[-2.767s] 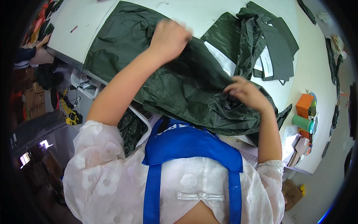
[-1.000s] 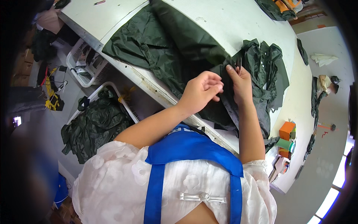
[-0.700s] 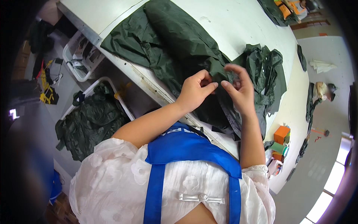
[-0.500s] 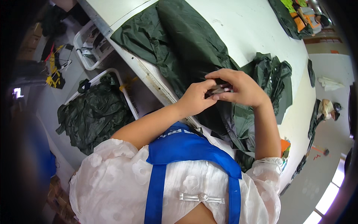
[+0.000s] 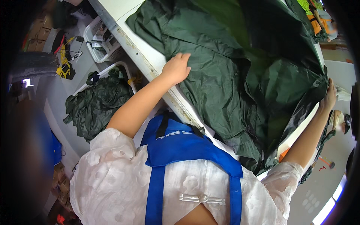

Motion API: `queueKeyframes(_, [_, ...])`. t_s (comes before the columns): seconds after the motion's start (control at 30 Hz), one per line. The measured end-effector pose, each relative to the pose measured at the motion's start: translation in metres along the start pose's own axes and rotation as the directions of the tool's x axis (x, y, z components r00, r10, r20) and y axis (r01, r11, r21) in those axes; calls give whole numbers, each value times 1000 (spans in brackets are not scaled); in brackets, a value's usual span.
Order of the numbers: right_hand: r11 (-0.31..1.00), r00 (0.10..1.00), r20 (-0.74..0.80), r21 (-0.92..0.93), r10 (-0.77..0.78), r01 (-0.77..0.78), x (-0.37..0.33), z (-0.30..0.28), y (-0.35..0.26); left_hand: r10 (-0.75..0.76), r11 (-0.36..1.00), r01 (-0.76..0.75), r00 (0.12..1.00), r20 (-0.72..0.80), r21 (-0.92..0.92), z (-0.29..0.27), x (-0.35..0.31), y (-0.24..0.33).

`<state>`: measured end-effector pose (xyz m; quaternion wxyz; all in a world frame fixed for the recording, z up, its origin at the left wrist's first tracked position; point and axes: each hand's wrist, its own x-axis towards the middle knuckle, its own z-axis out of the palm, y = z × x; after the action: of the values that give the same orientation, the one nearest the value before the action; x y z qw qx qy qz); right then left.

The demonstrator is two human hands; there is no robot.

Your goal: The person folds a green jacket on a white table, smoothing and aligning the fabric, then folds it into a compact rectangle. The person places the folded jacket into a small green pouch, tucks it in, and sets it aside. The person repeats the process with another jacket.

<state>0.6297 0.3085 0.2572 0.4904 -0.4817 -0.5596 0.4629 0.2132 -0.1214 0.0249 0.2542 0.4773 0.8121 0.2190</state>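
Note:
A large dark green garment (image 5: 219,80) of thin, shiny fabric, like a raincoat, lies spread over the white table in front of me. My left hand (image 5: 177,69) rests on its near left part, thumb apart from the fingers. Far out on the right, my right hand (image 5: 329,95) is closed on the gathered edge of the same garment and pulls it wide. Between the hands the fabric is raised in loose folds, and its right part hides much of the table.
The table's metal-trimmed edge (image 5: 146,65) runs diagonally on my left. Beside it are a white basket (image 5: 99,56) and a bin heaped with dark green fabric (image 5: 100,107). Other people, one in orange (image 5: 325,26), are at the far right.
My hands were together over the garment with a small item between them, which is out of sight now. They have parted; the right has drawn the fabric out to the right.

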Motion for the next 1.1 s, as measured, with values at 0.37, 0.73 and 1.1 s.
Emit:
queueKeyframes(0.37, [909, 932, 335, -416, 140, 13, -85, 29, 35, 253, 923, -198, 958, -133, 329, 28, 131, 35])
queueKeyframes(0.73, [865, 916, 368, -500, 161, 48, -118, 70, 38, 415, 874, -349, 898, -147, 338, 13, 186, 45])
queueKeyframes(1.1, [895, 638, 770, -289, 7, 338, -224, 206, 10, 873, 482, -742, 360, -329, 467, -70, 28, 102])
